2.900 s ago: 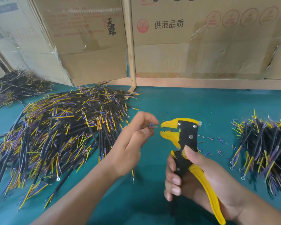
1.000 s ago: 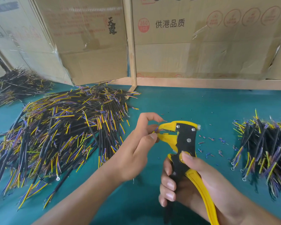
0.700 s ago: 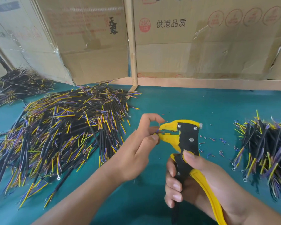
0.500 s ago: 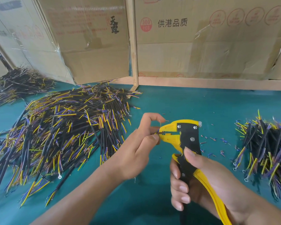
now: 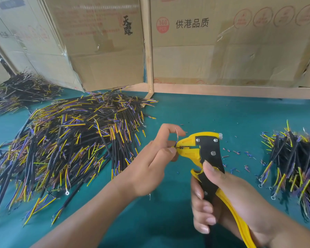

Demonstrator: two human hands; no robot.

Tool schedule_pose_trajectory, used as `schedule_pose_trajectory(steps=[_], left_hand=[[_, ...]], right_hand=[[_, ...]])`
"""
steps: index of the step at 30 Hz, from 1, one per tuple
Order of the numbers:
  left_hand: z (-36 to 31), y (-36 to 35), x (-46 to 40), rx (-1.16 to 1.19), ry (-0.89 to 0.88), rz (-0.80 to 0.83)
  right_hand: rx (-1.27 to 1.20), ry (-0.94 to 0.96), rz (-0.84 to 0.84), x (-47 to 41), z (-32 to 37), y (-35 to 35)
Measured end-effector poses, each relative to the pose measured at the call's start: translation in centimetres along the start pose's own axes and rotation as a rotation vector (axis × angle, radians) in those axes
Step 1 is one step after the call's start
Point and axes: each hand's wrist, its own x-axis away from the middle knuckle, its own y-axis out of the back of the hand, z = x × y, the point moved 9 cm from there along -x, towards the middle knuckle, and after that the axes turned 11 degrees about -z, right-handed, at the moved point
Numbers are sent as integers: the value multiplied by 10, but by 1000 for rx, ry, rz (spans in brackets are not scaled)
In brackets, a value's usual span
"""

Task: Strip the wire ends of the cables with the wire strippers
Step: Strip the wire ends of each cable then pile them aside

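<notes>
While right hand [image 5: 222, 197] grips 1 wire strippers [image 5: 207, 154], left hand [image 5: 150, 167] fingers pinch 1 cable [image 5: 176, 140] beside 3 piles.

**A small cable-assembly workshop**

A table [image 5: 213, 115] covered in teal matting carries bulk work: a large heap of short black cables [image 5: 70, 140] with yellow and blue cores at 10 o'clock, a smaller batch [image 5: 293, 163] at 3 o'clock, another pile [image 5: 20, 88] far left. Snipped insulation bits [image 5: 240, 154] litter the mat. Taped cardboard cartons [image 5: 222, 47] printed with Chinese text wall the table at 12 o'clock.
</notes>
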Motion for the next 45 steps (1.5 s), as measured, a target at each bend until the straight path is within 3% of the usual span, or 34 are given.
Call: schedule_pose_trajectory(steps=[2,10,22,26,28,30,32,39,45], left_hand=[[-1,1,0,8,-8,-8],[0,2,-1,-16,-11,-23],[-5,26,-6,-13,-37,-38],[1,34,-9,-106,-44,-47],[4,59,-16,-125,-42,-151],[17,104,-20,2,62,-406],[20,127,-19,120,97,-541],[10,66,-20,113,0,-211],[4,52,-19,98,3,-149]], right_hand=[[104,-156,2,14,-18,-4],[159,-115,-115,9,-17,11],[164,-176,-48,10,-14,8],[163,-189,-48,10,-18,5],[88,-167,-52,8,-10,10],[9,-111,-67,5,5,22],[-14,-59,-74,0,11,31],[-121,-62,-10,-25,-12,43],[-137,-73,22,-33,-19,54]])
